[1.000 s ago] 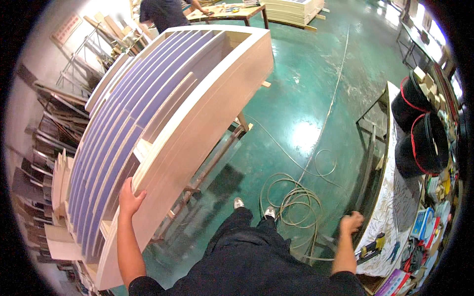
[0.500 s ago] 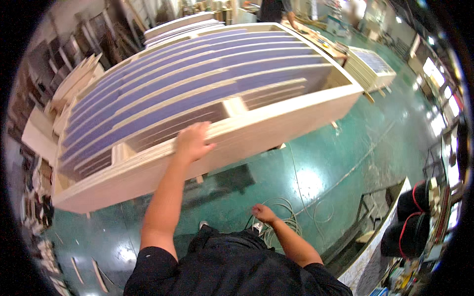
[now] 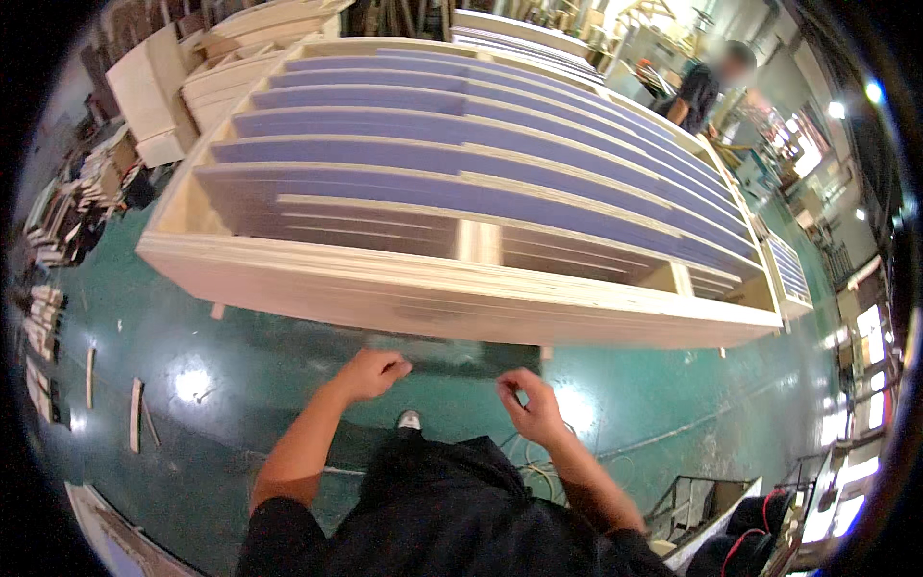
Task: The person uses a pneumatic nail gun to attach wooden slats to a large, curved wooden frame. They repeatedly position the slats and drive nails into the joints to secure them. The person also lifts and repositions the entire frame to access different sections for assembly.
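Note:
A large pale plywood frame (image 3: 413, 281) lies raised a little above the floor, with long blue-purple panels (image 3: 375, 151) in rows between wooden strips. Its near side board runs across in front of me. Short of that board is my left hand (image 3: 369, 375), off the wood, its fingers curled in and nothing showing in them. My right hand (image 3: 535, 408) hangs to the right at about the same distance, thumb and fingers bent toward each other. Whether something small is in that grip I cannot make out. Neither hand touches the frame.
Wood strips (image 3: 136, 415) lie on the green floor at left. Plywood pieces (image 3: 154, 91) stand beyond the frame's far left corner. At far right, a person (image 3: 697, 96) stands beyond the frame. A coiled hose (image 3: 538, 464) lies near my feet, and a smaller slatted frame (image 3: 788, 269) sits at right.
My left hand has come off the frame's near edge and dropped toward me. My right hand has lifted slightly. The view has turned left, so the frame sits farther right.

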Demonstrator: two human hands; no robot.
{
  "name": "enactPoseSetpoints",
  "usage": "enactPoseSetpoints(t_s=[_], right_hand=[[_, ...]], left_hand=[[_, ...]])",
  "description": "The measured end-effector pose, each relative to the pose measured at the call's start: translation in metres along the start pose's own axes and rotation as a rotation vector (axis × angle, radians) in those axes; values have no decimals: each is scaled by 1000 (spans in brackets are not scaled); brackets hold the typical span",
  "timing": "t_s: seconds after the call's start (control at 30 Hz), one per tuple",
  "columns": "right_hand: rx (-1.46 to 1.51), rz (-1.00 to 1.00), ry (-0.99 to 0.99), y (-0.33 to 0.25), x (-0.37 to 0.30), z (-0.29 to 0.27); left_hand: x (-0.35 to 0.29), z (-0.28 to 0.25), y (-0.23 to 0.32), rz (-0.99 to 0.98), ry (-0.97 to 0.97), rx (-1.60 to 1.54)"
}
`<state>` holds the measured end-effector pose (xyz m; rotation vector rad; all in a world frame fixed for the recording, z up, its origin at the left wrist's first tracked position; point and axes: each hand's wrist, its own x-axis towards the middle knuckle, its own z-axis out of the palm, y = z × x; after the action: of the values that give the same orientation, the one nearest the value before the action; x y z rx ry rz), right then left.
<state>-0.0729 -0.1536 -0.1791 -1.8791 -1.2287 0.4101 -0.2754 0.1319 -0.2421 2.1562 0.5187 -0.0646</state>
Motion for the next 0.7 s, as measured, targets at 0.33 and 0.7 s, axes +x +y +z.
enactPoseSetpoints(t_s=[0.33, 0.7], right_hand=[[-83, -739, -233, -237, 195, 125], [-502, -409, -143, -327, 284, 274]], left_hand=[[-437, 245, -302, -1311, 769, -899], [-544, 361, -185, -1489, 660, -1817]])
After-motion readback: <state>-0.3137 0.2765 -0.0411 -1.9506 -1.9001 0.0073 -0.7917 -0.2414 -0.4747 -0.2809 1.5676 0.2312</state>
